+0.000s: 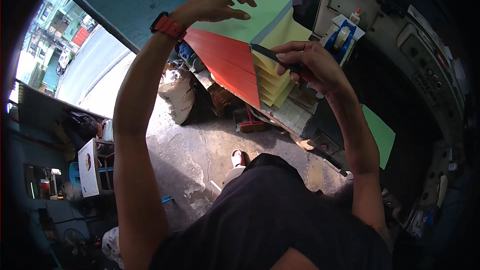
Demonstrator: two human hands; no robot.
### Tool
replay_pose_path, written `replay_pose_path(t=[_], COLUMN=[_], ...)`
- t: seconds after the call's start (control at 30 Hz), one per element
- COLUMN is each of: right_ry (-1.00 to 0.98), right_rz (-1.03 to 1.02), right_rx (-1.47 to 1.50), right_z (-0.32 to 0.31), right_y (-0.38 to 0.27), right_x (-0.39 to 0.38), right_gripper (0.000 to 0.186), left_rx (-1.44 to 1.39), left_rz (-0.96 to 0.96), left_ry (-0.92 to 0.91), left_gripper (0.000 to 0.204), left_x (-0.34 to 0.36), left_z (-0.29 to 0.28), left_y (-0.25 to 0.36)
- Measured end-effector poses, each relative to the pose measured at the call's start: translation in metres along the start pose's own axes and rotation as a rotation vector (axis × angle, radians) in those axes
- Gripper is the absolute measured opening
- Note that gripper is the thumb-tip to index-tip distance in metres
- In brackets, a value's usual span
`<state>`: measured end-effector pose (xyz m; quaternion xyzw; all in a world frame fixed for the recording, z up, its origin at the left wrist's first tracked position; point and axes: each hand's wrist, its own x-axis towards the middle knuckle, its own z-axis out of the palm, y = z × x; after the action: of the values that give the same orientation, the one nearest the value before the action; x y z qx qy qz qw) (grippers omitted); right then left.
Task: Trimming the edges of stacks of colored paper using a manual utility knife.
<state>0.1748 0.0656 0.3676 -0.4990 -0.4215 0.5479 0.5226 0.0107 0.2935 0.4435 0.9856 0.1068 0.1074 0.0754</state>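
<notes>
A green-topped, red-sided paper stack point(227, 57), its yellow leaves point(272, 87) splayed, lies on a bench point(300, 121), a slim dark tool point(265, 51) slanting at its corner.

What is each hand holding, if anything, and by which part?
The right hand holds a dark tool by its rear part; the left hand holds nothing.

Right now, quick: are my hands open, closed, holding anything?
Left hand: open, empty, over green paper.
Right hand: closed on a slim black tool.
</notes>
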Motion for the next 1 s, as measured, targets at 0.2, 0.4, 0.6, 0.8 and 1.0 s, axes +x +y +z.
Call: replay_pose_path(t=[0.2, 0.4, 0.6, 0.8, 1.0], right_ry=[0.135, 0.295, 0.387, 0.421, 0.367], right_rz=[-0.071, -0.103, -0.186, -0.191, -0.216], right_rx=[-0.025, -0.012, -0.012, -0.013, -0.061], right_z=[0.024, 0.064, 0.116, 0.164, 0.211], right_y=[0.006, 0.016, 0.024, 0.026, 0.021], right_x=[-0.019, -0.008, 0.041, 0.098, 0.165], right_gripper=[0.027, 0.024, 0.02, 0.019, 0.017], left_rx=[0.003, 0.033, -0.085, -0.108, -0.213], left_rz=[0.048, 0.206, 0.299, 0.328, 0.154], left_ry=[-0.189, -0.148, -0.196, -0.079, 0.077], left_gripper=[0.038, 0.035, 0.03, 0.03, 0.027], left_x=[-0.028, -0.027, -0.027, -0.042, -0.076], left_z=[-0.003, 0.001, -0.008, -0.045, -0.071], left_y=[-0.029, -0.05, -0.074, -0.11, -0.159])
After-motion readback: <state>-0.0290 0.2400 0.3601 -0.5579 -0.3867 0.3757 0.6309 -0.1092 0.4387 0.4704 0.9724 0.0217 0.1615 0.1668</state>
